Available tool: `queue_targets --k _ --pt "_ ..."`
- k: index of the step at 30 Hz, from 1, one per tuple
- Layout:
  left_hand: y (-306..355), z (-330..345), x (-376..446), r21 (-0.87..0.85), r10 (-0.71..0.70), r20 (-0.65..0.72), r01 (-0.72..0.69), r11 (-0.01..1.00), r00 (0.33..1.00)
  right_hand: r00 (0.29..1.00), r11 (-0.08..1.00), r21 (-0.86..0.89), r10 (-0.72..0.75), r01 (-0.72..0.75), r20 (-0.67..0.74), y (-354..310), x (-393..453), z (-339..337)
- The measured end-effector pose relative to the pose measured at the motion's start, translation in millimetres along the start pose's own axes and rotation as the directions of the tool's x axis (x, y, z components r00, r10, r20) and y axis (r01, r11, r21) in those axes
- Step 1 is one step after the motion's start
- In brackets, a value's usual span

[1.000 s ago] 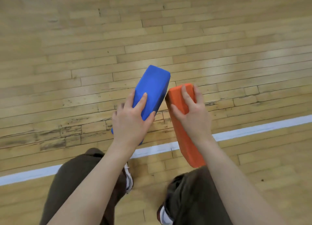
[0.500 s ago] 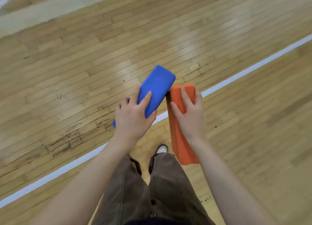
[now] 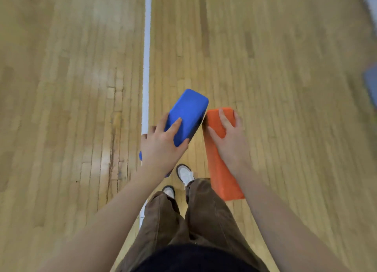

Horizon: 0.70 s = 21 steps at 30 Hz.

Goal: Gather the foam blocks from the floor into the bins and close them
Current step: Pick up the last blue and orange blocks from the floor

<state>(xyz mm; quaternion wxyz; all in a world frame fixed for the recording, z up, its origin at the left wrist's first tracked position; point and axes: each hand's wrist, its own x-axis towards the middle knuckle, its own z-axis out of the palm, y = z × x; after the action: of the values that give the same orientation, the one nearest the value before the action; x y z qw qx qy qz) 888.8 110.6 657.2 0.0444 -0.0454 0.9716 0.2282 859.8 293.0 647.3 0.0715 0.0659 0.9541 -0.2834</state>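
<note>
Head view: carrying two foam blocks above a wooden floor [image 3: 285, 88], one per hand. Gripping the blue block [image 3: 188, 112] with the left hand [image 3: 161, 147] — thumb lying across its top face, fingers wrapping round the far edge, near end hiding behind the wrist. Clasping the orange block [image 3: 221, 169] with the right hand [image 3: 230, 139], fingers curling over its upper end, long body hanging down along the forearm. Holding the two tilted and nearly meeting at their top corners, probably to keep both steady while walking. Stepping beside a white line [image 3: 146, 47], shoes [image 3: 184, 174] showing below brown trousers [image 3: 204, 216]. Showing no bin plainly — only a blurred blue-grey shape [image 3: 371, 84] at the right edge, too smeared to name. Likely heading toward the bins for the drop.
</note>
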Motion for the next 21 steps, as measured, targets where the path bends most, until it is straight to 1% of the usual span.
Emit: queue_targets --k 2,4,6,8,10,12,15,17,19,21 --pt "34 15 4 -0.004 0.13 0.081 -0.13 0.992 0.988 0.986 0.991 0.034 0.133 -0.13 -0.097 36 -22 -21" --pt "76 35 3 -0.019 0.293 0.124 -0.293 0.956 0.948 0.937 0.956 0.054 0.293 -0.288 -0.193 75 -52 -44" --pt "120 51 -2 -0.042 0.429 0.166 -0.429 0.902 0.888 0.852 0.891 0.095 0.452 -0.444 -0.265 110 -85 -65" --pt "167 69 -9 -0.07 0.537 0.222 -0.536 0.842 0.814 0.755 0.823 0.183 0.567 -0.538 -0.329 142 -115 -85" --pt "214 86 -21 -0.122 0.616 0.299 -0.611 0.782 0.729 0.645 0.752 0.267 0.657 -0.603 -0.392 173 -142 -105" --pt "258 104 -34 -0.178 0.685 0.347 -0.673 0.718 0.64 0.518 0.664 0.356 0.741 -0.657 -0.427 203 -168 -123" --pt "318 133 -51 -0.241 0.757 0.4 -0.737 0.631 0.517 0.345 0.543 0.412 0.817 -0.732 -0.463 249 -199 -143" --pt "357 155 -57 -0.277 0.79 0.42 -0.766 0.58 0.446 0.243 0.47 0.463 0.849 -0.751 -0.469 284 -210 -154" --pt "395 179 -61 -0.3 0.817 0.421 -0.79 0.535 0.394 0.165 0.421 0.532 0.871 -0.735 -0.462 320 -212 -167" --pt "433 203 -62 -0.303 0.818 0.434 -0.794 0.527 0.377 0.123 0.395 0.573 0.882 -0.718 -0.454 354 -208 -185"
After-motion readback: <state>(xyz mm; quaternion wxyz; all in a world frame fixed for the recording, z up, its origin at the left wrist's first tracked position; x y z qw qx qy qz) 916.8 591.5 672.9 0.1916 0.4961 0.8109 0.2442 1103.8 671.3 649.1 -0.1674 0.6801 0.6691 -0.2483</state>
